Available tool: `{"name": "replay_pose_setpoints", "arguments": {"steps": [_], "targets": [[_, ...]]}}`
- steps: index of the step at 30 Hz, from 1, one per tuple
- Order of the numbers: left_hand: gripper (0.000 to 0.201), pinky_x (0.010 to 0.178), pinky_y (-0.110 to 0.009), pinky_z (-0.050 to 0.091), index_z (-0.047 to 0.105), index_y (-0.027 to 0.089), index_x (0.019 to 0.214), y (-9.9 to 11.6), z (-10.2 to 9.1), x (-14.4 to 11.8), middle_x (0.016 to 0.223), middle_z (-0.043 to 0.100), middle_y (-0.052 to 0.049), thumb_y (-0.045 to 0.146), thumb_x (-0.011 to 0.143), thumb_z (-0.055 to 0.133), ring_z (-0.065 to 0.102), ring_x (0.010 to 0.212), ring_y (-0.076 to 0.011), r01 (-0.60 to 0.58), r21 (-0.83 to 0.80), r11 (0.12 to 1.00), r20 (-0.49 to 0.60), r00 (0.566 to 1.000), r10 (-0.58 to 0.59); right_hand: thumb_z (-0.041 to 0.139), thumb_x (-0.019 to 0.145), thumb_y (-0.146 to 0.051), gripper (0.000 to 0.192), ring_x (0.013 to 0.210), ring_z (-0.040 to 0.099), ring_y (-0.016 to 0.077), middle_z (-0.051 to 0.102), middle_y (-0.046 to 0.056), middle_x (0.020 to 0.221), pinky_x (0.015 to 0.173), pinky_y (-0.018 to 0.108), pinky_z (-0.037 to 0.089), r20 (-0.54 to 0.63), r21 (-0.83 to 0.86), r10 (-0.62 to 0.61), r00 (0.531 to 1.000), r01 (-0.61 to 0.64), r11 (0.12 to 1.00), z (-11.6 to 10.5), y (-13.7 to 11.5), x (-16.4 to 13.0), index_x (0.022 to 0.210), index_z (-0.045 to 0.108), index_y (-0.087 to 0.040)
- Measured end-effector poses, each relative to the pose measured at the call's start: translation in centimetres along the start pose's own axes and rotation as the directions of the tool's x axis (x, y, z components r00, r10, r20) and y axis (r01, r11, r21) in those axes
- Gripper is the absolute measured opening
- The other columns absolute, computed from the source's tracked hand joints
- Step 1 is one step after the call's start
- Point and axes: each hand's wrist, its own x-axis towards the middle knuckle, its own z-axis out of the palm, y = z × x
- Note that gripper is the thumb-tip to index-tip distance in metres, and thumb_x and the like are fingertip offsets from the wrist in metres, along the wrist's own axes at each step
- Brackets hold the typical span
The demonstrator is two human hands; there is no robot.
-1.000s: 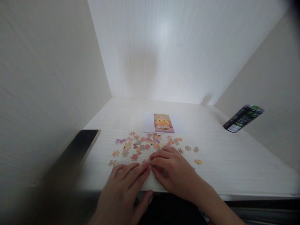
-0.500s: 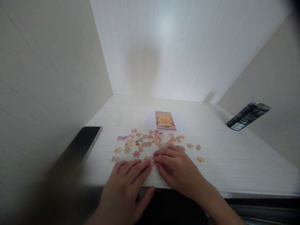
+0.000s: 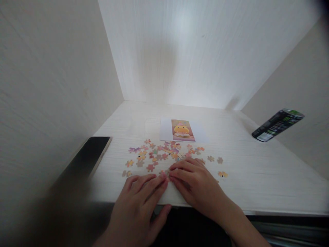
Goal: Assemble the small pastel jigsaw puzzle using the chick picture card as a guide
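Here, left hand (image 3: 140,199) and right hand (image 3: 195,185) lie flat at the counter's (image 3: 257,178) front edge, fingertips meeting over puzzle pieces (image 3: 164,156) (nothing clamped, as far as visible). Risk: a sideways sweep could push loose pieces off that edge.

A dark phone (image 3: 88,161) lies flat at the left edge of a pale wood-grain desk (image 3: 257,178), beside the left wall. A black and green can (image 3: 278,125) stands near the right wall, well apart from it.
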Motion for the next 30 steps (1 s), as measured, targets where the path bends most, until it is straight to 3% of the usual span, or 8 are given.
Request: {"name": "replay_pose_setpoints", "arguments": {"steps": [8,22,30], "targets": [[0.037,0.090,-0.040,0.039,0.064,0.020,0.123,-0.13,0.11,-0.11,0.121,0.070,-0.003,0.027,0.087,0.060,0.062,0.102,-0.0236,0.005,0.012,1.000,0.019,1.000,-0.005,0.054,0.094,-0.020,0.018,0.095,0.057,0.0200,0.069,0.005,0.103,0.087,0.040,0.045,-0.003,-0.054,-0.009,1.000,0.009,0.999,0.27,-0.16,-0.12,0.099,0.071,-0.024],[0.036,0.092,-0.040,0.037,0.065,0.021,0.122,-0.06,-0.02,-0.02,0.124,0.069,-0.001,0.028,0.087,0.060,0.062,0.104,-0.0225,0.016,0.001,1.000,0.026,1.000,-0.016,0.057,0.094,-0.023,0.016,0.092,0.060,0.0180,0.070,0.004,0.100,0.087,0.038,0.045,-0.056,0.039,0.014,0.998,-0.012,0.999,0.68,0.51,0.02,0.095,0.073,-0.024],[0.036,0.092,-0.040,0.037,0.065,0.021,0.121,-0.09,0.17,-0.08,0.122,0.070,-0.002,0.030,0.087,0.061,0.062,0.103,-0.0227,0.032,-0.021,0.999,0.032,0.999,-0.031,0.057,0.091,-0.019,0.019,0.100,0.060,0.0207,0.071,0.005,0.109,0.098,0.044,0.044,-0.028,0.032,-0.014,1.000,0.015,0.999,0.11,0.30,-0.01,0.103,0.071,-0.024]]}}
